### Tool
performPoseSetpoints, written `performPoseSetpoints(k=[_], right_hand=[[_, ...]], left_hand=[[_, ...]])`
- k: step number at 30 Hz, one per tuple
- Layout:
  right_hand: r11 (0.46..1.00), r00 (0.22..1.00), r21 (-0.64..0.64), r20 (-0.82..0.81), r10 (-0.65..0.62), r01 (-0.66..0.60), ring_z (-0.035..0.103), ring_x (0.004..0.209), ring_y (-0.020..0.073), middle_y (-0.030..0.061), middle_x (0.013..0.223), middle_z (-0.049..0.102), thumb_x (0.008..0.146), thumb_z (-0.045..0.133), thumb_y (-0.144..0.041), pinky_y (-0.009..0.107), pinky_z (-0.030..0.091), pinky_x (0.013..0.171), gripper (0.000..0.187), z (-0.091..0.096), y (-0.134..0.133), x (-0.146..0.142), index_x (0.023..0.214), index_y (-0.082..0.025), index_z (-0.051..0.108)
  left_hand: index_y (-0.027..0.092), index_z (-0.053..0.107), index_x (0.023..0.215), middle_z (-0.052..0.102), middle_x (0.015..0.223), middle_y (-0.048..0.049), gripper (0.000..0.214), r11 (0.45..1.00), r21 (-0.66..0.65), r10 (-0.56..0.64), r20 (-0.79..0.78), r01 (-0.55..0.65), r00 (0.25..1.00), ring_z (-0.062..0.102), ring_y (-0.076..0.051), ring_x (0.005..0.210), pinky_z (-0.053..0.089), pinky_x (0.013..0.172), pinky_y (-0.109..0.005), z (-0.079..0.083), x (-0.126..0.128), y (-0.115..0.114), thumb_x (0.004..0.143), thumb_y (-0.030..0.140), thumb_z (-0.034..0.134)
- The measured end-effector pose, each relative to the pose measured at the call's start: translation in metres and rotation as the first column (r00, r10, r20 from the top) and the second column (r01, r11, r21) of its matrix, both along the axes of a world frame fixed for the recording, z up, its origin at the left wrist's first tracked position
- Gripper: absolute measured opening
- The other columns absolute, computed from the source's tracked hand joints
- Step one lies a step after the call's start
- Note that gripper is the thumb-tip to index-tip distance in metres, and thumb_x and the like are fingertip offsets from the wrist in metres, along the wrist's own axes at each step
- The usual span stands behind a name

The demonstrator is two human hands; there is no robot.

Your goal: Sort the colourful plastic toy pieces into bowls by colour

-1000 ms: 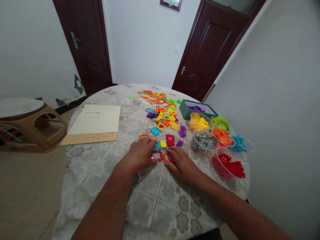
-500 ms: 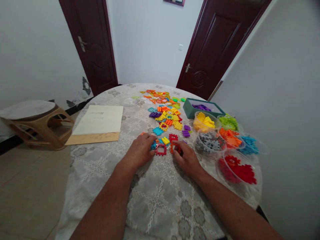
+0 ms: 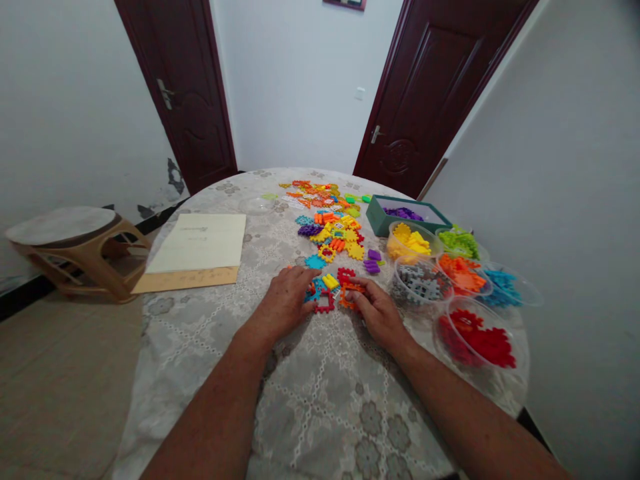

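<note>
My left hand (image 3: 286, 296) lies knuckles-up on the patterned tablecloth (image 3: 310, 400), fingers curled over small building pieces, with a red frame-shaped piece (image 3: 325, 305) at its fingertips. My right hand (image 3: 379, 309) pinches an orange frame-shaped piece (image 3: 349, 295) just right of the red one. Yellow, blue and red pieces (image 3: 330, 281) lie just beyond both hands. A heap of mixed coloured pieces (image 3: 333, 230) spreads across the middle of the table.
Clear bowls of sorted pieces stand at the right: red (image 3: 475, 340), grey (image 3: 420, 281), orange (image 3: 463, 275), yellow (image 3: 410, 241), green (image 3: 457, 243), blue (image 3: 505, 287). A green box (image 3: 405, 217) holds purple pieces. Papers (image 3: 197, 247) lie at the left. A stool (image 3: 75, 250) stands beside the table.
My right hand has picked up the orange piece and moved it up toward the red one. My left hand slid slightly forward. The camera tilted and shifted a little.
</note>
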State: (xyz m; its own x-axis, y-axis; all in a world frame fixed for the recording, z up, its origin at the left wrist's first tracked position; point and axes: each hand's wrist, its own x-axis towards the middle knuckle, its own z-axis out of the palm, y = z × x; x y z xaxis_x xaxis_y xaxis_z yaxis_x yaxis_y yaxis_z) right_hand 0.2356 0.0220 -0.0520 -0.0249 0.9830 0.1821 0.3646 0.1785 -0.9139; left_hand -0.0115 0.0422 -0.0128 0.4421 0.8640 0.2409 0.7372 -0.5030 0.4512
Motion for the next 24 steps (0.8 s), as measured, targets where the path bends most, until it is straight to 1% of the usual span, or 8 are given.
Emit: performPoseSetpoints(k=[2,4,8,13,15,18,21,24], right_hand=[[1.0,1.0,-0.023,-0.019,-0.001,0.001,0.07,0.091,0.0237,0.0075,0.102,0.078,0.098,0.059,-0.039,0.034,0.055,0.075,0.035,0.001,-0.002,0.0,0.127,-0.022,0.069],[0.999,0.999,-0.02,-0.016,0.033,-0.033,0.071,0.087,0.0229,0.0065,0.098,0.077,0.099,0.058,-0.039,0.033,0.054,0.072,0.033,0.001,-0.004,0.001,0.126,-0.021,0.068],[0.991,0.992,0.059,0.057,0.114,-0.117,0.071,0.094,0.0221,0.0061,0.109,0.077,0.1,0.058,-0.035,0.034,0.055,0.08,0.032,0.0,-0.009,0.002,0.128,-0.023,0.068],[0.977,0.976,0.117,0.146,0.161,-0.179,0.071,0.103,0.0232,0.0073,0.12,0.075,0.1,0.057,-0.028,0.037,0.055,0.088,0.034,-0.001,-0.012,0.001,0.133,-0.025,0.066],[0.976,0.975,0.118,0.151,0.164,-0.182,0.071,0.102,0.0233,0.0074,0.118,0.076,0.1,0.057,-0.028,0.037,0.055,0.088,0.033,0.0,-0.012,0.0,0.132,-0.024,0.067],[0.982,0.98,0.113,0.153,0.13,-0.148,0.072,0.092,0.0225,0.0062,0.107,0.078,0.1,0.059,-0.031,0.036,0.056,0.082,0.028,0.002,-0.011,-0.001,0.124,-0.024,0.07],[0.988,0.987,0.1,0.129,0.101,-0.114,0.072,0.085,0.0216,0.0046,0.097,0.078,0.101,0.059,-0.035,0.035,0.055,0.078,0.024,0.002,-0.01,-0.002,0.118,-0.024,0.072],[0.986,0.989,0.089,0.063,0.136,-0.141,0.073,0.086,0.0211,0.0039,0.097,0.078,0.102,0.059,-0.038,0.035,0.056,0.08,0.026,0.001,-0.011,-0.005,0.122,-0.025,0.07]], left_hand=[[0.03,0.059,0.141,0.064,0.141,-0.0094,0.057,1.0,-0.012,0.001,-0.017,-0.001,1.0,0.055,-0.031,0.132,0.039,0.117,-0.049,0.0,0.0,-0.001,0.085,0.023,0.07],[0.03,0.062,0.136,0.065,0.138,-0.0093,0.053,0.999,-0.033,0.009,-0.044,-0.01,0.999,0.055,-0.031,0.131,0.039,0.117,-0.05,0.0,0.0,-0.001,0.085,0.025,0.071],[0.03,0.064,0.131,0.065,0.135,-0.0088,0.049,0.998,-0.062,0.02,-0.074,-0.025,0.997,0.054,-0.032,0.13,0.041,0.114,-0.049,0.003,-0.003,-0.004,0.083,0.024,0.071],[0.028,0.066,0.126,0.066,0.132,-0.0082,0.045,0.997,-0.062,-0.05,-0.088,0.045,0.995,0.055,-0.03,0.13,0.042,0.114,-0.046,0.009,-0.007,-0.009,0.083,0.029,0.077],[0.029,0.067,0.126,0.067,0.129,-0.0076,0.047,0.994,-0.086,-0.081,-0.098,0.073,0.992,0.057,-0.03,0.128,0.043,0.112,-0.046,0.011,-0.007,-0.01,0.081,0.029,0.081],[0.03,0.068,0.124,0.069,0.128,-0.0068,0.048,0.993,-0.083,-0.095,-0.087,0.088,0.992,0.057,-0.03,0.127,0.043,0.112,-0.047,0.011,-0.006,-0.01,0.079,0.031,0.084],[0.029,0.069,0.121,0.07,0.126,-0.0062,0.045,0.995,-0.037,-0.097,-0.041,0.095,0.994,0.058,-0.03,0.126,0.042,0.113,-0.047,0.009,-0.003,-0.008,0.079,0.033,0.085],[0.027,0.07,0.12,0.071,0.122,-0.0069,0.039,0.988,-0.028,-0.149,0.038,0.15,0.988,0.06,-0.028,0.123,0.044,0.111,-0.047,0.009,0.003,-0.008,0.084,0.035,0.082]])
